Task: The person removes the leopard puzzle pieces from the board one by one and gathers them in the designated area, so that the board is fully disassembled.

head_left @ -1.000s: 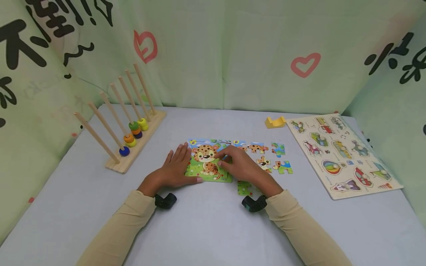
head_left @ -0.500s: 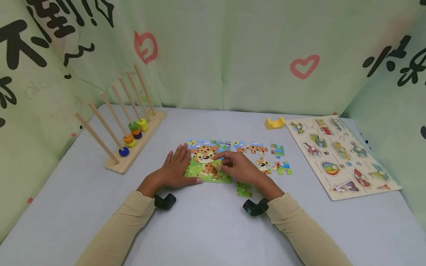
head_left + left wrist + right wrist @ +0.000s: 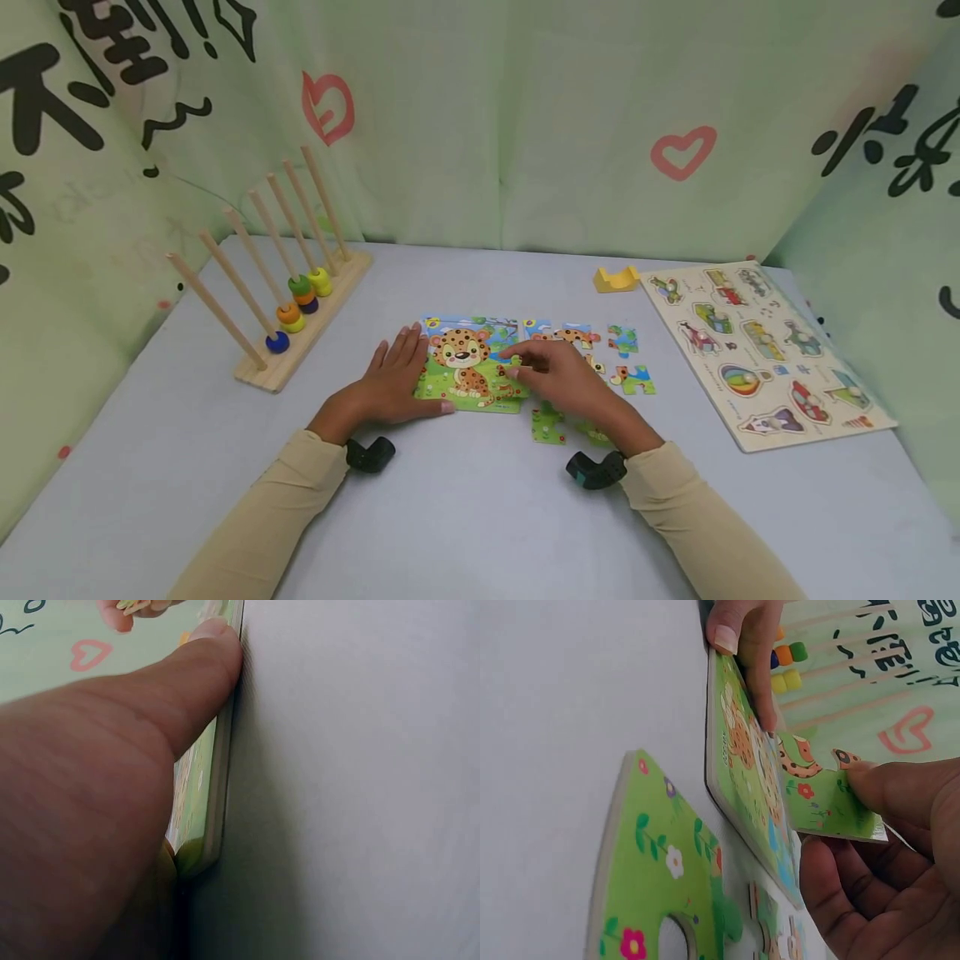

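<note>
My left hand lies with its fingers spread along the left side of a leopard picture board. In the left wrist view its thumb rests against the board's near edge. My right hand pinches a green puzzle piece between thumb and fingers, above the board's right part. A red flower and a bit of spotted leopard show on that piece. Right of the board lie several loose jigsaw pieces, among them a blue-and-green piece and a green corner piece. My right hand partly covers others.
A wooden peg rack with coloured beads stands at the left. At the right lies a wooden picture-puzzle board, beside a yellow curved block. A printed curtain closes the back of the table.
My right hand has shifted slightly to the right over the board, and the puzzle piece in its fingers now shows more clearly. The left hand has stayed in place.
</note>
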`<move>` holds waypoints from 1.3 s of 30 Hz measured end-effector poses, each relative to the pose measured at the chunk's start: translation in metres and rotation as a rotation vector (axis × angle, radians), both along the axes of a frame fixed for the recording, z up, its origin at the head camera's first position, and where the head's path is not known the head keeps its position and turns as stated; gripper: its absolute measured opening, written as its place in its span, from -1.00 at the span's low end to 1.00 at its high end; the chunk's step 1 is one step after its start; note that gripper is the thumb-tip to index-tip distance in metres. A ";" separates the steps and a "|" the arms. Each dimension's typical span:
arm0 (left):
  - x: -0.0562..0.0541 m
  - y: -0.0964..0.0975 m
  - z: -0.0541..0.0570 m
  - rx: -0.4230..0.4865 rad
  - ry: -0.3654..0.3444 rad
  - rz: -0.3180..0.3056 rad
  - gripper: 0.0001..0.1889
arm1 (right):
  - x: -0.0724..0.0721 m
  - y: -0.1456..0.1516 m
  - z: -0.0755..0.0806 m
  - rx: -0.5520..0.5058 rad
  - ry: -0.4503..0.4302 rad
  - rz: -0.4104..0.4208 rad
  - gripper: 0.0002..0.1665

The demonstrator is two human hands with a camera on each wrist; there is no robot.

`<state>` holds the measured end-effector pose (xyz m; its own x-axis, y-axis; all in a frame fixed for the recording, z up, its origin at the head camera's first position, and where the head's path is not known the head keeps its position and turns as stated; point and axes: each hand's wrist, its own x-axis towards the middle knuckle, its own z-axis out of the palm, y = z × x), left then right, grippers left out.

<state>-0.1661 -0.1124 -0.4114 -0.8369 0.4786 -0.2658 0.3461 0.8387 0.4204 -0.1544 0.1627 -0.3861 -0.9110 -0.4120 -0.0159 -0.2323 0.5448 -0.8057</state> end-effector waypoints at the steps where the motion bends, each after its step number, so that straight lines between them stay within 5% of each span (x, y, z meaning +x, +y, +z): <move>1: 0.000 0.000 0.000 0.001 -0.001 0.001 0.18 | 0.000 0.002 0.000 -0.005 -0.005 -0.005 -0.68; 15: 0.001 0.000 0.001 0.015 -0.011 0.001 0.17 | 0.014 0.039 0.002 -0.002 0.046 -0.042 -0.64; 29: 0.001 0.000 0.000 0.016 0.000 0.004 0.18 | 0.035 0.090 0.005 0.045 0.028 -0.196 -0.70; 39: 0.001 0.001 -0.003 0.022 0.006 0.003 0.18 | 0.048 0.127 0.005 0.171 0.024 -0.244 -0.66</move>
